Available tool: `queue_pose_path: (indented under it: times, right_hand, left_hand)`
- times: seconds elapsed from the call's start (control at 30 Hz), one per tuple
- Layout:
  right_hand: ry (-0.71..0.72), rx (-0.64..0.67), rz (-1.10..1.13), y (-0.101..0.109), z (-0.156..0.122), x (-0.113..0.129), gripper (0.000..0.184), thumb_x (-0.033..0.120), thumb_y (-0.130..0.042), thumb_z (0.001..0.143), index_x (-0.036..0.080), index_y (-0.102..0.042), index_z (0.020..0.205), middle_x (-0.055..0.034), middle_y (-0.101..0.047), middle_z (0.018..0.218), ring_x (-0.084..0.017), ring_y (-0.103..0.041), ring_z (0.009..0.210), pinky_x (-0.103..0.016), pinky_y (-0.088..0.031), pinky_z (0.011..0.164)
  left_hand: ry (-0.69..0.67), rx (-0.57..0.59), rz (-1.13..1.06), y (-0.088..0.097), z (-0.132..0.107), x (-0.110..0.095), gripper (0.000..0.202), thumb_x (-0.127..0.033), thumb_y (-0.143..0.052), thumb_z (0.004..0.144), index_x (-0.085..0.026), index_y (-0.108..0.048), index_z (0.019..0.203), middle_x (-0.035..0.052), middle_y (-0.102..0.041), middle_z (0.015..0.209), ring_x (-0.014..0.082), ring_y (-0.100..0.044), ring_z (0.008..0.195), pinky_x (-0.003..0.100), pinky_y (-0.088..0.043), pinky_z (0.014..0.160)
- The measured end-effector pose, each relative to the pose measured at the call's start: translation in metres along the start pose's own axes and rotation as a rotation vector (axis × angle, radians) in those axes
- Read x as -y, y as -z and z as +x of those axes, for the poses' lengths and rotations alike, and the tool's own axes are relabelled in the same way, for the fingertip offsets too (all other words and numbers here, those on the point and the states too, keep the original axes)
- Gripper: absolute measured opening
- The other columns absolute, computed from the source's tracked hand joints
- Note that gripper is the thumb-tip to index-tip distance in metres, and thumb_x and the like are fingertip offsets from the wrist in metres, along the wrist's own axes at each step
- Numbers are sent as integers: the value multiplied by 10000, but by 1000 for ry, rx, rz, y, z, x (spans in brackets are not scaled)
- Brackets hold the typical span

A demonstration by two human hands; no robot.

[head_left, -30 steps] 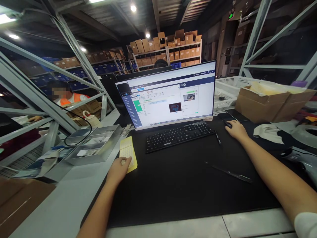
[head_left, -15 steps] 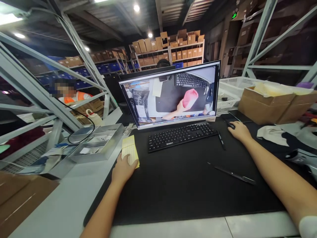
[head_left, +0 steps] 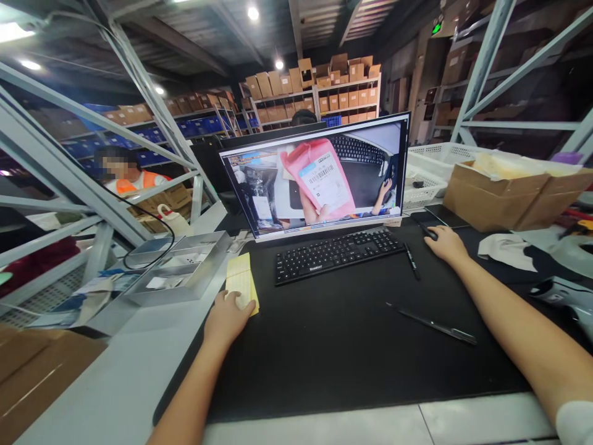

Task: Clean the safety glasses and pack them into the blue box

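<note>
My left hand [head_left: 230, 316] rests on the lower part of a yellow sheaf of paper slips [head_left: 239, 272], fingers lightly bent and thumb apart from them. The slips lie at the left edge of a black desk mat [head_left: 324, 346]. Over on the right, my right hand [head_left: 447, 244] is curled round a black computer mouse [head_left: 432, 235], partly hidden under the fingers. Between the hands is a black keyboard [head_left: 340, 253], below a monitor [head_left: 319, 179] that displays a hand with a pink labelled parcel.
Two pens, one slim [head_left: 433, 322] and one short [head_left: 411, 261], lie on the mat. Grey metal trays [head_left: 178, 269] stand left. At right are a cardboard box [head_left: 498, 194], white baskets [head_left: 424, 185], a cloth [head_left: 506, 250] and a grey scanner-like device [head_left: 563, 303]. A person in an orange vest [head_left: 139, 181] is beyond the frame.
On the monitor, the pink parcel now appears larger, with its white label facing out. Both my hands stay in place; the view has shifted very slightly.
</note>
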State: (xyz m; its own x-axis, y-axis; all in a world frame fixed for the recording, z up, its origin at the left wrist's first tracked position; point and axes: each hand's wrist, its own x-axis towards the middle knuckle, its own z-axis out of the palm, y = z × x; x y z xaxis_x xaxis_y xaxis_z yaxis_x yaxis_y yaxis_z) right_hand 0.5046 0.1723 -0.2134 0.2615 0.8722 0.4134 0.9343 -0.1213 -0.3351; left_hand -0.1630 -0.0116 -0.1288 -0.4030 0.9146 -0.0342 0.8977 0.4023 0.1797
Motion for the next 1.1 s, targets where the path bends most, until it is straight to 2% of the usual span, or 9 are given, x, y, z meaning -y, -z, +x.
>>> queue_pose_path:
  times: [0.17,0.4,0.77,1.1]
  right_hand:
    - [-6,-2,20,2,-1,2,596,456,-537,955,144,-732,1424,-177,-618,1523,-374,-627,1325,-489,-509,1148]
    - [6,-26,23,-2,0,-1,581,469,-543,946,158,-746,1393,-182,-625,1505,-377,-629,1292,-512,-514,1125]
    - [17,-43,29,-4,1,-4,547,466,-554,942,178,-758,1359,-167,-642,1480,-361,-637,1272,-497,-516,1122]
    - [3,-32,32,-1,-1,-1,572,477,-540,928,180,-757,1365,-160,-639,1488,-365,-635,1278,-496,-512,1126]
  left_hand:
    - [8,-7,-63,2,3,4,687,-596,-387,914,-142,-626,1371,192,-450,1593,381,-581,1366,511,-467,1195]
    - [-19,-31,-99,-2,12,14,747,-671,-359,830,-159,-647,1291,194,-553,1499,378,-580,1366,504,-456,1193]
    - [-20,-37,-120,1,10,12,734,-663,-374,816,-158,-660,1267,200,-568,1487,380,-585,1368,493,-476,1158]
    - [-34,-34,-132,-1,10,14,701,-641,-409,866,-139,-672,1278,229,-559,1499,397,-588,1375,525,-480,1173]
